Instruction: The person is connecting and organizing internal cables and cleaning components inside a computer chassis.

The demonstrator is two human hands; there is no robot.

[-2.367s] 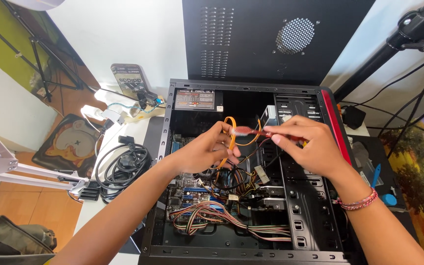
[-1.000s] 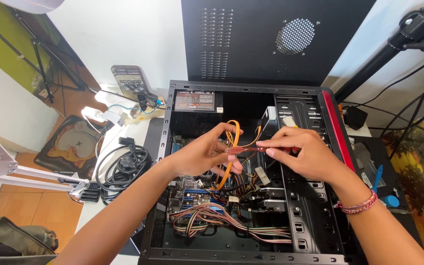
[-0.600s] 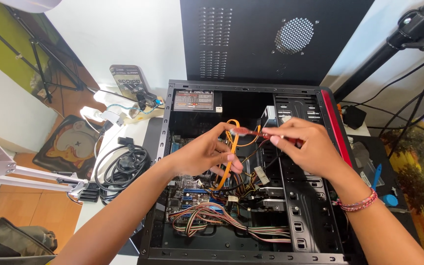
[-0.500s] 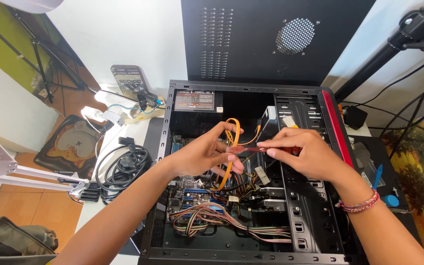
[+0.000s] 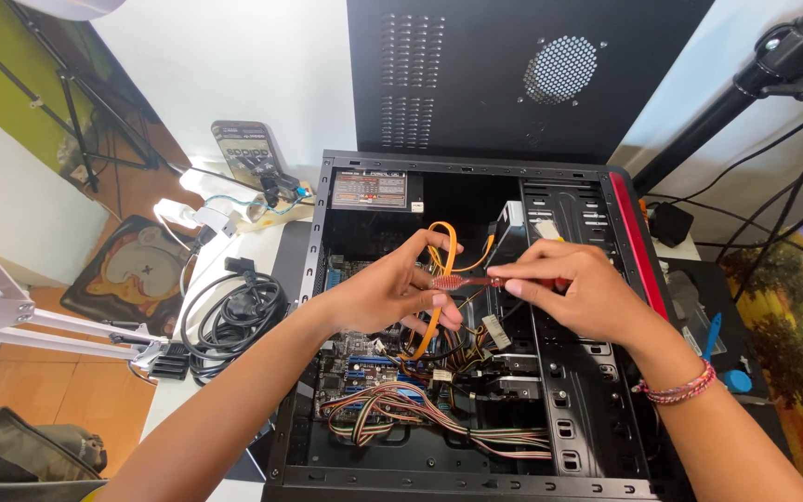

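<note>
Above the open computer case (image 5: 327,307), the left hand (image 5: 385,296) and right hand (image 5: 580,290) each pinched one red cable (image 5: 462,281), stretching it straight.

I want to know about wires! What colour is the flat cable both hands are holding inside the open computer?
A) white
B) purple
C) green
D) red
D: the left hand and right hand pinch a thin flat red cable between them above the open computer case, with an orange cable looping just behind it.
</note>
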